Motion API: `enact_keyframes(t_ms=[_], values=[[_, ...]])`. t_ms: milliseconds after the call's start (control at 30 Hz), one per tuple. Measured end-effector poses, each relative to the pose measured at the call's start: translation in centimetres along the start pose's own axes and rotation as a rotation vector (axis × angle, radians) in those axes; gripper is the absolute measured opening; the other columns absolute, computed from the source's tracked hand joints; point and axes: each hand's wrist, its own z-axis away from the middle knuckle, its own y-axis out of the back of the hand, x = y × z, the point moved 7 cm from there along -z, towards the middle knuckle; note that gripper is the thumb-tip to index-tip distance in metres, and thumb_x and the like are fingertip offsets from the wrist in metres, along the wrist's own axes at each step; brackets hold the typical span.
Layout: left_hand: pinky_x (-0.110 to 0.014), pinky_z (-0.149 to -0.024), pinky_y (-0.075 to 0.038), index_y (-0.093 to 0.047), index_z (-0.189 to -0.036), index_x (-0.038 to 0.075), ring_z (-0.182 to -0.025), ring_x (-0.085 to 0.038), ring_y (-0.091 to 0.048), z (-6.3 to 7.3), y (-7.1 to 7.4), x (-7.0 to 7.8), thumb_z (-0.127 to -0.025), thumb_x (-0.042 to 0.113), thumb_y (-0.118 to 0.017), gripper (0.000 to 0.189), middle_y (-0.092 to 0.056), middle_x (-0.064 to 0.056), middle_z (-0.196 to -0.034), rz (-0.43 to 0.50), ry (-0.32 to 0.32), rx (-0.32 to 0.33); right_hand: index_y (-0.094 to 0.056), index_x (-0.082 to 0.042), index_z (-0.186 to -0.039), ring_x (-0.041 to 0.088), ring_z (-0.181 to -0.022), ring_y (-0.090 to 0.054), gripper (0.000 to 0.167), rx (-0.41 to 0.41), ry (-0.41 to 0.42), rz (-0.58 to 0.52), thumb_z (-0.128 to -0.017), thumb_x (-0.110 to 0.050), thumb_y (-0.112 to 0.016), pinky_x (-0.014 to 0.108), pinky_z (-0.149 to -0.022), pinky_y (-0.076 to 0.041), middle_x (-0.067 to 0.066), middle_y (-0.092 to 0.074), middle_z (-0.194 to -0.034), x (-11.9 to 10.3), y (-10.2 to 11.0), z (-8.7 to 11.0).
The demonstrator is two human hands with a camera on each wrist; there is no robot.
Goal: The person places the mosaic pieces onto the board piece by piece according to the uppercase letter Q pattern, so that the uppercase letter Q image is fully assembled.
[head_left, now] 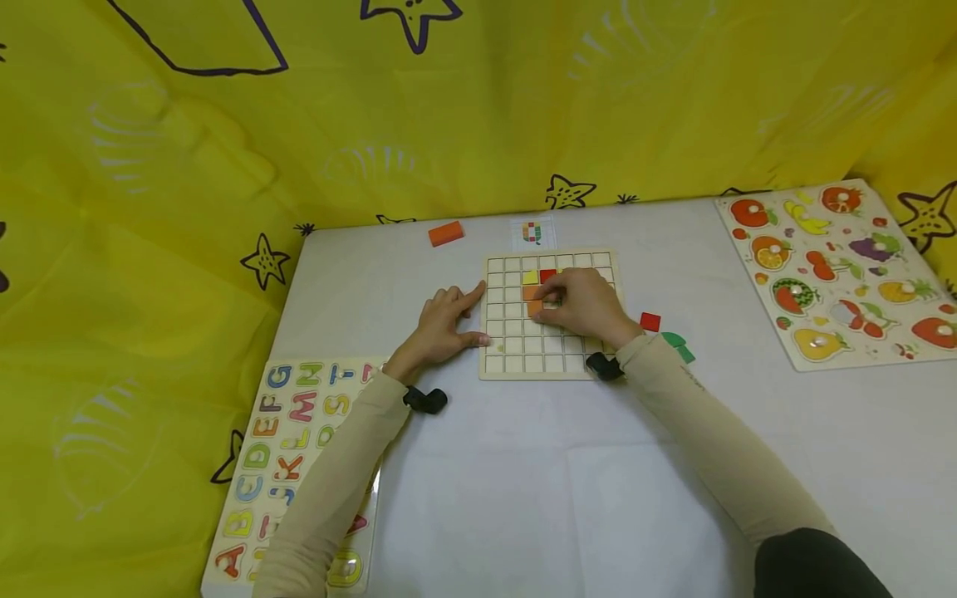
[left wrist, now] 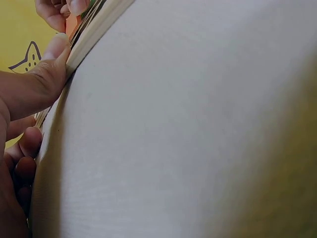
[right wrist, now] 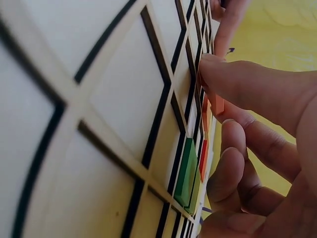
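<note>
Near the far edge of the tabletop [head_left: 486,498], a wooden grid board [head_left: 538,375] holds a yellow piece [head_left: 530,277] and a red piece [head_left: 547,275] in its cells; the left hand [head_left: 441,326], its grip spread, touches the board's left edge. The right hand [head_left: 586,306] has its grip pinching a thin, flat-sided orange block [right wrist: 217,105] at the board, left of centre. The right wrist view plainly shows a green piece [right wrist: 185,173] that the head view mostly hides.

The right hand [head_left: 586,303] hides the grid board [head_left: 523,375] cells under its palm; the card [head_left: 532,233] beyond its fingertips is too small to read exactly. Nearer the person than the fingers of the left hand [head_left: 443,325], the left sleeve [head_left: 329,490] covers part of the letter board [head_left: 283,423].
</note>
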Motion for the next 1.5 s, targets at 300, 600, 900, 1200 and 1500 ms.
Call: enact_keyframes(t_ms=[300, 600, 900, 1200, 1500], values=[[-0.035, -0.084, -0.021, -0.035, -0.166, 0.015, -0.092, -0.02, -0.034, 0.0, 0.0, 0.0, -0.087, 0.035, -0.088, 0.097, -0.047, -0.004, -0.098, 0.004, 0.004, -0.005, -0.082, -0.008, -0.109, 0.025, -0.095, -0.066, 0.033, -0.016, -0.007, 0.001, -0.083, -0.026, -0.092, 0.042, -0.085, -0.049, 0.008, -0.077, -0.101, 0.0, -0.2, 0.0], [-0.034, -0.084, -0.021, -0.036, -0.166, 0.014, -0.091, -0.02, -0.034, 0.0, 0.0, -0.1, -0.087, 0.036, -0.088, 0.097, -0.047, -0.004, -0.097, -0.003, -0.004, 0.002, -0.082, -0.008, -0.109, 0.025, -0.096, -0.066, 0.025, -0.036, 0.0, 0.019, -0.088, -0.021, -0.087, 0.042, -0.085, -0.051, 0.008, -0.078, -0.103, -0.2, -0.6, -0.2], [-0.035, -0.084, -0.021, -0.036, -0.166, 0.014, -0.092, -0.021, -0.034, 0.1, -0.1, -0.1, -0.087, 0.035, -0.088, 0.097, -0.047, -0.004, -0.098, -0.003, -0.006, 0.006, -0.081, -0.009, -0.111, 0.025, -0.095, -0.064, 0.027, -0.05, -0.015, 0.003, -0.089, -0.023, -0.086, 0.041, -0.085, -0.048, 0.008, -0.077, -0.104, -0.2, -0.4, 0.0], [-0.034, -0.084, -0.022, -0.036, -0.166, 0.014, -0.092, -0.021, -0.034, 0.1, -0.1, -0.1, -0.087, 0.035, -0.088, 0.097, -0.047, -0.004, -0.098, -0.009, -0.006, 0.01, -0.081, -0.007, -0.109, 0.024, -0.087, -0.062, 0.024, -0.016, -0.052, -0.029, -0.09, -0.02, -0.085, 0.036, -0.079, -0.045, 0.008, -0.072, -0.097, 2.3, 2.9, 2.9], [-0.035, -0.083, -0.021, -0.035, -0.166, 0.014, -0.091, -0.021, -0.034, 0.2, -0.1, 0.2, -0.088, 0.035, -0.088, 0.096, -0.048, -0.005, -0.098, 0.017, -0.001, 0.007, -0.079, -0.003, -0.113, 0.025, -0.087, -0.064, 0.032, -0.002, -0.108, 0.042, -0.09, -0.025, -0.085, 0.035, -0.075, -0.047, 0.012, -0.074, -0.1, 6.2, 6.4, 7.2]])
